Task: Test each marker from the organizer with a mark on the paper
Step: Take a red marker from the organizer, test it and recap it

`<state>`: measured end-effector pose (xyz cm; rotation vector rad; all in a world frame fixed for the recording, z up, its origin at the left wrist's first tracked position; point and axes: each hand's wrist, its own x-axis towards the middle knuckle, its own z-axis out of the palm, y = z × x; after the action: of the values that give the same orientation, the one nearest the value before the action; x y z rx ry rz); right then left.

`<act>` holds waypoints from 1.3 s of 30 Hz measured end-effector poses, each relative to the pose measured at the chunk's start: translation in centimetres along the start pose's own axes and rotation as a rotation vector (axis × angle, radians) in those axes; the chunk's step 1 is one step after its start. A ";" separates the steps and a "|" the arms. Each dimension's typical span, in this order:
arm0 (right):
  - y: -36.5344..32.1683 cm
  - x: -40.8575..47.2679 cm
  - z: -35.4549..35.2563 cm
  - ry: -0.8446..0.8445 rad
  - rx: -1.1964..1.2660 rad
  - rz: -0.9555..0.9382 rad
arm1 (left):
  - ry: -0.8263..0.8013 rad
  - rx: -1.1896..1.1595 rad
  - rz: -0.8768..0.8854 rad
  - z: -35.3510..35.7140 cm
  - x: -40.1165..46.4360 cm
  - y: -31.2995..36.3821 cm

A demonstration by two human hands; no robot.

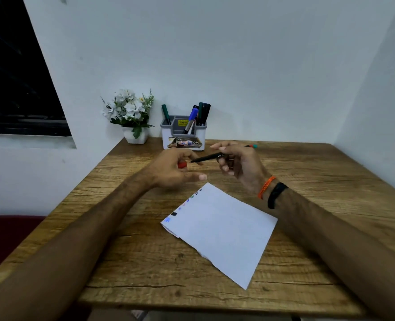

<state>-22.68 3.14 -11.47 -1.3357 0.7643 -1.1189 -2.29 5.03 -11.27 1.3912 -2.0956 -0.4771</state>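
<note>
So the right hand (234, 162) has its fingers curled round a black marker (207, 157), tip pointing left at the left hand (179, 169), which pinches a small red cap (182, 164). Both hover over the wooden table (131, 251), between the grey organizer (183, 133) at the back, several markers upright in it, and the white paper (222, 230) in front. The paper has a row of colour swatches along its left edge. Looks like the uncapped stage, though capping back up is possible too. If it's untested, the tip needs to drop to the paper near those swatches. Another marker (252, 146) lies behind the right hand.
</note>
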 end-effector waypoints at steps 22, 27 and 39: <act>2.0 -2.8 1.3 0.028 -0.323 0.083 | -0.166 0.085 0.054 1.0 -1.4 -1.0; 2.3 -2.1 1.2 0.018 -0.343 0.066 | -0.167 0.100 0.048 1.1 -1.2 -1.4; 3.8 -1.6 0.8 0.082 -0.649 -0.098 | -0.220 0.135 0.083 0.9 -1.0 -1.4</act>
<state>-21.79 4.48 -15.39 -1.8882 1.1972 -1.0449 -1.56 5.38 -12.98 1.3723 -2.3917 -0.4818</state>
